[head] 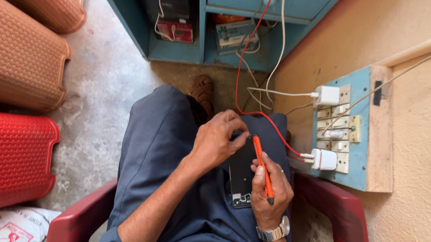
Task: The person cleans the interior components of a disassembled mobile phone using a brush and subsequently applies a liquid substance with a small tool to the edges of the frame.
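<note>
Beside a peach wall with a blue switchboard (341,131), you sit in a red chair (347,222). Your left hand (217,140) pinches the opened phone (241,175) on your lap; your right hand (269,192) closes round an orange screwdriver (262,167), tip at the phone's top edge.

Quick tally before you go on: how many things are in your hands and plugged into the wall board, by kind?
Opened black phone, held on the lap by the left hand: 1
Orange screwdriver, in the right hand: 1
White plug-in chargers on the blue switchboard: 2
Total: 4
</note>
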